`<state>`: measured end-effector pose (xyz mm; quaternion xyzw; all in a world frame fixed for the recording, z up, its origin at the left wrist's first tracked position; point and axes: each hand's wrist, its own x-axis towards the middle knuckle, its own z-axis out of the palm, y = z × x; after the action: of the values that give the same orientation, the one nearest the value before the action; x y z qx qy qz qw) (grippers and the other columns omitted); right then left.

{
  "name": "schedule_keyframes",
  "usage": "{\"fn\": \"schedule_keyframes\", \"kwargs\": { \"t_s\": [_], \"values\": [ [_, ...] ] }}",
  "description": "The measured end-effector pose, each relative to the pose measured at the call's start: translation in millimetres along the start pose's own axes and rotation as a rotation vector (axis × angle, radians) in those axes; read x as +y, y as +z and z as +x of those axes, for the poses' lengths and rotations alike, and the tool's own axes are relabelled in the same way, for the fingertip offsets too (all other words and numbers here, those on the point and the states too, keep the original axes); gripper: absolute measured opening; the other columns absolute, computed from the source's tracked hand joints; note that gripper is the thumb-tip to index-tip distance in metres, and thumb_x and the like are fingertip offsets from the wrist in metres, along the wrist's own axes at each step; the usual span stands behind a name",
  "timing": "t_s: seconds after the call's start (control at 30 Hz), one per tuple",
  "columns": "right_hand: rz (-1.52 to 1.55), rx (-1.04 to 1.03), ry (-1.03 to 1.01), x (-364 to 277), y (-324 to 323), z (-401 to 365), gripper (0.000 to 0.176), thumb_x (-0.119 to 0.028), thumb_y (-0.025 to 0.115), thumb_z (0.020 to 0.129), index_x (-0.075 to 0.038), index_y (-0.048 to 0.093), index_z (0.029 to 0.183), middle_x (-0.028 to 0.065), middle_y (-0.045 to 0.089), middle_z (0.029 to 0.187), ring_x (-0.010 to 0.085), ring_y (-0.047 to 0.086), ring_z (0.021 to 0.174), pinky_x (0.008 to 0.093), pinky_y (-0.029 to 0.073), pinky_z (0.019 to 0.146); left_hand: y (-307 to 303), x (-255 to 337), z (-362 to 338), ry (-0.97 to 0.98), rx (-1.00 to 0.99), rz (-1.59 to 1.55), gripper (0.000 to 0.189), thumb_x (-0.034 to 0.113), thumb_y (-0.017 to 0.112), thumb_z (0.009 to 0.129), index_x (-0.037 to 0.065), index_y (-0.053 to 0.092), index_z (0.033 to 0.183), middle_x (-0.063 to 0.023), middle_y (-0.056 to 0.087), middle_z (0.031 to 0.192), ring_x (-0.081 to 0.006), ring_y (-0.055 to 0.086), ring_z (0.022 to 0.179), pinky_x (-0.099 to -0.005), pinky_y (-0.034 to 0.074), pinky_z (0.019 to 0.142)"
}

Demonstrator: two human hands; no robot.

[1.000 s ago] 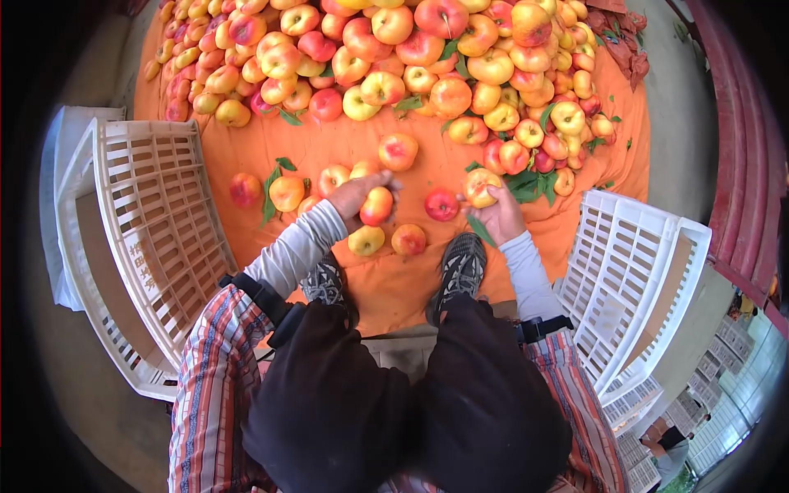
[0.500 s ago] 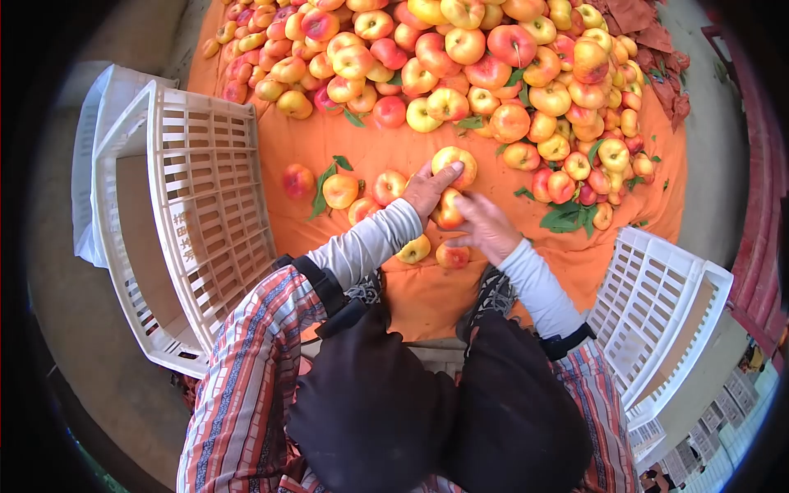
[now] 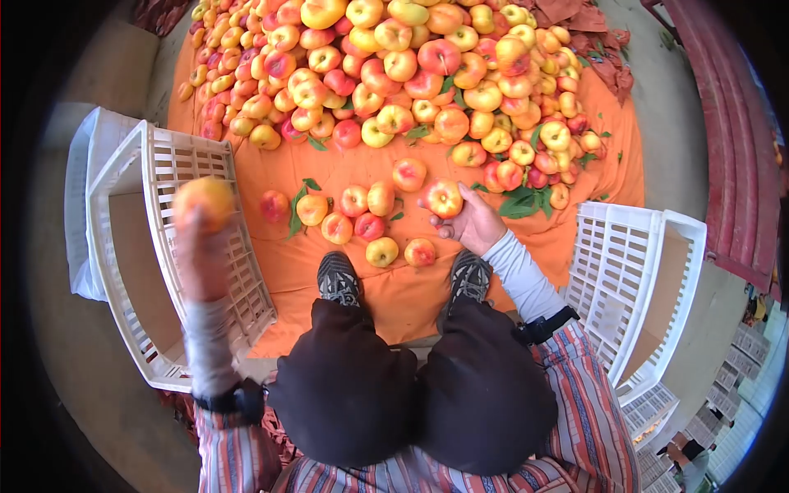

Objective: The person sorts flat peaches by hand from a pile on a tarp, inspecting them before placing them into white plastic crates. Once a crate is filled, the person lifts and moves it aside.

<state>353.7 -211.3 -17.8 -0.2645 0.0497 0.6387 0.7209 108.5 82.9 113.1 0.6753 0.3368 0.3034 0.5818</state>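
My left hand (image 3: 201, 259), blurred by motion, is raised in front of the left white crate (image 3: 205, 164) and holds a yellow-orange flat peach (image 3: 205, 201) at its fingertips. Over the orange cloth (image 3: 288, 316), my right hand (image 3: 477, 223) grips another flat peach (image 3: 445, 199), red and yellow, its top turned up. Close to that hand lie several loose flat peaches (image 3: 354, 200) and a green leaf sprig (image 3: 297, 214). The large pile of flat peaches (image 3: 378, 78) spreads over the far part of the cloth.
To the right, a second white crate (image 3: 612, 275) lies tipped on its side, open side facing outward. My shoes (image 3: 339, 279) rest at the cloth's near edge. Dark red metal beams (image 3: 723, 140) run along the right, with more crates (image 3: 735, 353) beyond.
My left hand has swung left from the middle to the left crate, carrying a flat peach. My right hand has taken hold of another peach and turned palm up.
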Motion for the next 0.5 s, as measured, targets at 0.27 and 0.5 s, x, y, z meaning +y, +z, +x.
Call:
{"fn": "schedule_keyframes", "kwargs": {
  "t_s": [0.27,0.5],
  "values": [
    [0.009,-0.033,0.017,-4.8,6.3,-20.7,0.041,-0.034,0.037,0.09,-0.004,0.046,0.117,0.0121,0.057,0.109,0.0262,0.058,0.092,0.0366,0.05,0.073,-243.8,-37.7,-40.6,-0.29,0.469,-0.098,0.043,0.025,0.059,0.08,0.001,0.047,0.115,-0.0155,0.054,0.108,-0.0244,0.056,0.098,-0.0338,0.05,0.081],
    [-0.284,0.132,0.043,-36.2,55.3,-33.9,0.036,-0.034,0.041,0.09,-0.013,0.046,0.119,0.0123,0.053,0.113,0.0221,0.057,0.081,0.0301,0.048,0.056,-259.1,-158.1,-60.7,-0.323,0.569,0.999,0.064,0.022,0.069,0.069,-0.004,0.043,0.121,-0.0234,0.051,0.114,-0.0301,0.053,0.103,-0.0353,0.045,0.087]
  ]
}}
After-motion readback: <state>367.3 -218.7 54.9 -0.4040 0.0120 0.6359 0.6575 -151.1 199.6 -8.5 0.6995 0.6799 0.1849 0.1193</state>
